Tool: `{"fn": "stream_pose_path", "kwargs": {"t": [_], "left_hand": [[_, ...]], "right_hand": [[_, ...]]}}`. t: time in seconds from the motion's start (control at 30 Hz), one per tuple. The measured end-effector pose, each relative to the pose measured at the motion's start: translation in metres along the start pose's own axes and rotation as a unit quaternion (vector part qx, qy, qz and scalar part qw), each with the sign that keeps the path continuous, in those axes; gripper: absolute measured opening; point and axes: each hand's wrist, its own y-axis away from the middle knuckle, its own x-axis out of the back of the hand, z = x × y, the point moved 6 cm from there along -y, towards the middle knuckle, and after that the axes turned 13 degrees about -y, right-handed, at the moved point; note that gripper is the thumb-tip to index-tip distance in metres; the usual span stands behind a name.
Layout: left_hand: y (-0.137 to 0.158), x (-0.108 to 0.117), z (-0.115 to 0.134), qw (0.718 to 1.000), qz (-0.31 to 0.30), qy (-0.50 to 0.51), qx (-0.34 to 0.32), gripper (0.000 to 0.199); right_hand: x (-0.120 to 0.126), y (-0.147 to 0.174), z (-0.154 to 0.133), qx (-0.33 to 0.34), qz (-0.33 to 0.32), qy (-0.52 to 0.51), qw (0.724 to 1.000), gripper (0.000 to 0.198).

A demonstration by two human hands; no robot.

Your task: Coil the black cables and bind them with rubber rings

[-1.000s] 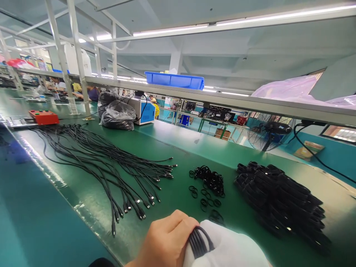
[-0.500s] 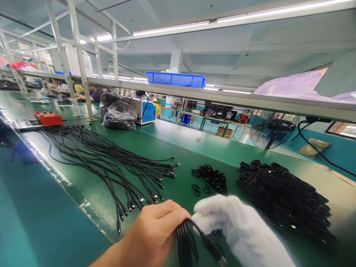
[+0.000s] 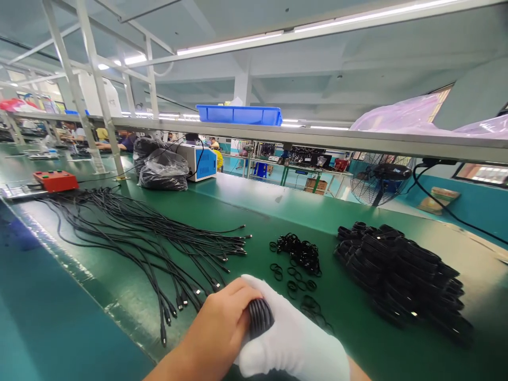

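A coiled black cable is held between both hands above the green bench, its stacked loops showing in the gap between them. My bare left hand is closed on it from the left. My right hand, in a white glove, wraps the coil from the right with the thumb below and fingers over the far side. The cable's plug ends are hidden by the hands. Just beyond the right hand lie loose black bands and a small heap of more bands.
Straight black cables fan out on the left, plugs towards me. A large pile of coiled cables lies right. Behind stand a red box, bagged goods and a blue-white machine. A shelf spans overhead.
My right hand has moved left and closed round the coil. The plug end that hung free is now out of sight. The view has shifted slightly.
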Motion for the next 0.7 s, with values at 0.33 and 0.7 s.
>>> {"fn": "stream_pose_path", "kwargs": {"t": [0.33, 0.7], "left_hand": [[-0.006, -0.013, -0.019, 0.956, -0.046, 0.221, 0.188, 0.014], [-0.018, -0.017, -0.013, 0.976, -0.107, -0.064, 0.178, 0.019]], "right_hand": [[0.009, -0.005, 0.007, -0.027, -0.029, -0.078, 0.996, 0.025], [0.009, -0.009, 0.025, -0.084, -0.029, -0.054, 0.995, 0.015]]}}
